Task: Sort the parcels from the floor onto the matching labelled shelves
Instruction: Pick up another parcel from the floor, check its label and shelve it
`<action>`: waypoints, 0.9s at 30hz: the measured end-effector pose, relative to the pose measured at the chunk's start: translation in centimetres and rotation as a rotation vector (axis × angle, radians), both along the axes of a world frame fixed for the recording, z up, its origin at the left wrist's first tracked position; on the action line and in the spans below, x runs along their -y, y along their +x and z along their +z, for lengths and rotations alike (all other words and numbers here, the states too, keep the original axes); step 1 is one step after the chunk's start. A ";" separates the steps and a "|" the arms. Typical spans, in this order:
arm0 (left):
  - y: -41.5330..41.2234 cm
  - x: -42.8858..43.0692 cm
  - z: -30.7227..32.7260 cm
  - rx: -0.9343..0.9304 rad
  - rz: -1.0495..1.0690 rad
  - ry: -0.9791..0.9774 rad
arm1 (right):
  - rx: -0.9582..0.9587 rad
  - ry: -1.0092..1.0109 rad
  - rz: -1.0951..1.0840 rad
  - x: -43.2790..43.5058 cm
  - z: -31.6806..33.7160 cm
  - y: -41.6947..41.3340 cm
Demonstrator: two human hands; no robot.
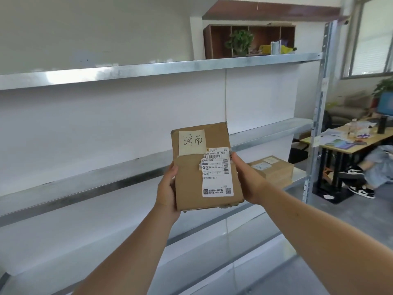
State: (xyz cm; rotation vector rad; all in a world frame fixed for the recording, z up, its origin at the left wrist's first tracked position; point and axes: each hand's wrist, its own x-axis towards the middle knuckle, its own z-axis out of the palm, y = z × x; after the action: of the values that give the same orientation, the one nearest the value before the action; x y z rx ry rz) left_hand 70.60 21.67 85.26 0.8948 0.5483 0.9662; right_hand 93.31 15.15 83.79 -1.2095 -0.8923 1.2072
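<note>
I hold a flat brown cardboard parcel (191, 179) upright in front of the metal shelving (106, 175). It carries a pale yellow note with handwritten characters at the top and a white shipping label on the right. My left hand (167, 192) grips its left edge and my right hand (247, 179) grips its right edge. On a lower shelf to the right lies a stack of two brown parcels (273, 167) with labels on top. The shelf levels directly ahead hold nothing.
The rack's right upright post (319, 107) stands at the right. Beyond it are a cluttered desk (348, 141) and a seated person's legs and sneakers (359, 182). A wooden cubby with a plant (248, 41) sits behind the top shelf.
</note>
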 end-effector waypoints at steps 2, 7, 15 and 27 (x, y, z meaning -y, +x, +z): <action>3.6 1.3 -0.2 0.011 -0.005 0.003 | 0.017 0.002 -0.020 1.5 0.1 3.5; 11.5 4.3 -0.8 -0.003 -0.040 -0.038 | 0.009 0.015 -0.088 5.0 0.0 10.5; 22.5 6.1 -1.3 -0.038 -0.147 -0.036 | -0.052 -0.025 -0.222 9.4 -1.1 20.4; 34.9 0.9 -3.2 -0.010 -0.163 0.030 | -0.130 0.020 -0.263 7.1 -0.8 30.8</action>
State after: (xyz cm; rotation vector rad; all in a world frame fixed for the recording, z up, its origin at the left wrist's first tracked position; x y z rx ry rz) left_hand 105.55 20.80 82.04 0.9565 0.4624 0.8248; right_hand 124.12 8.06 83.02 -1.1775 -0.6264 1.0487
